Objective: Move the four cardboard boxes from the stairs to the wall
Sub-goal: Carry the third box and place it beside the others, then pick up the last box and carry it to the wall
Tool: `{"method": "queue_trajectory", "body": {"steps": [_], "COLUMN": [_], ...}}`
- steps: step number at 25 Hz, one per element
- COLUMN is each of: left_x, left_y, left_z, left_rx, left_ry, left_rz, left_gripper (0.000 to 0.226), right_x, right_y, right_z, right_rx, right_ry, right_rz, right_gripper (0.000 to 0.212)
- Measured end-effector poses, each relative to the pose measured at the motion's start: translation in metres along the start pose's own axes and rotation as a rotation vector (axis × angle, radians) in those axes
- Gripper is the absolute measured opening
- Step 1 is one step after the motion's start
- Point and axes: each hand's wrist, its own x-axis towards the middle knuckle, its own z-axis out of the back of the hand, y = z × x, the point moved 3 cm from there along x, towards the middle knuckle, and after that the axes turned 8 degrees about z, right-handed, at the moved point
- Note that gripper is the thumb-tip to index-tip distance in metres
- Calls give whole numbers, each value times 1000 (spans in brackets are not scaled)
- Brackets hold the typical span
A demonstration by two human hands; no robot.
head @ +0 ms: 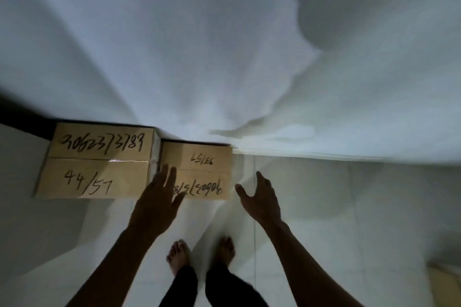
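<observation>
Two cardboard boxes lie side by side against the white wall [199,57]. The larger left box [97,161] has "44/57" handwritten on top and stands higher. The smaller right box [204,164] sits on the floor with its writing upside down. My left hand [159,197] hovers over the near left corner of the smaller box, fingers spread and holding nothing. My right hand [262,197] is open just right of that box, apart from it.
Pale floor tiles [324,207] stretch to the right along the wall. My bare feet [202,254] stand just behind the boxes. A dark strip [22,117] runs along the wall base at the left. A pale object shows at the lower right edge [446,269].
</observation>
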Motion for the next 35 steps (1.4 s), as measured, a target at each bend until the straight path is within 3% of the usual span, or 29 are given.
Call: {"method": "queue_trajectory", "body": {"steps": [4,8,10,18,23,28,35], "left_x": [-111,-172,-187,-231,-269,-282,-254], "left_y": [-80,-165,-204,-420,-562,-689,-834], "left_z": [101,115,102,-16,-100,-186,-318], "left_rx": [17,77,160,349,423,466,583], "left_ry": [-29,4,57,174,282,424,503], "left_rz": [-54,-192,-265,-581,-720,-795,-903], "left_gripper": [62,62,65,70,71,69,69], "right_x": [-137,-213,-239,-352,-390,-381,-320], "right_y": [6,-33,-73,-324,-440,-534,-673], "right_z": [113,186,214,287,313,353,401], "right_rx": [40,52,123,318,436,517,684], "right_ry": [-88,-182,-264,-472,-538,-610,-718], "right_rz": [60,75,-4,-429,-576,-693,-840], "right_gripper": [85,84,83,81,80,79,76]}}
